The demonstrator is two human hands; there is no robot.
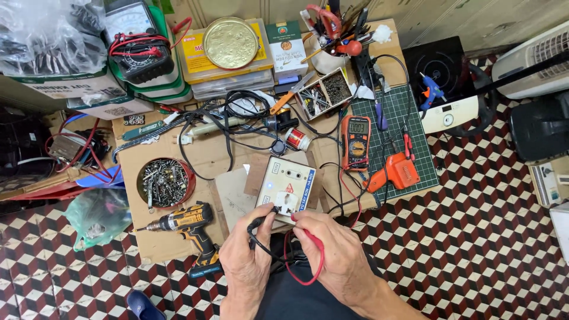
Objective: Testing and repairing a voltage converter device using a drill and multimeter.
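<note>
L hand (249, 252) is clamped on a black test probe (261, 220), slim plastic shaft pinched between thumb and fingers, tip at the outlet face of a flat cream plastic socket box (284, 188). R hand (335, 255) is closed on a red test probe (305, 228), tip pointing at the box's near edge; its glossy red lead (308, 274) loops down betw. both wrists beside the black lead. Hands sit close together, near touching, each on its own probe. Box is rectangular w/ rounded corners, lying flat on a brown corrugated cardboard sheet (207, 157) at bench centre, just ahead of the hands. Beyond it, to the right: orange-and-black digital multimeter (359, 139), upright slab shape, on a green gridded cutting mat (409, 127). Orange tool (397, 173), moulded plastic, lies on the mat's near corner. Left of the hands: yellow-black cordless drill (186, 225), lying on its side. Above it, a round red bowl (166, 182) full of dull metal screws. Rear: round brass-coloured lid (230, 41), embossed surface, on stacked clear plastic cases. Floor: patterned tile (486, 249), cube motif in red, black, white.
</note>
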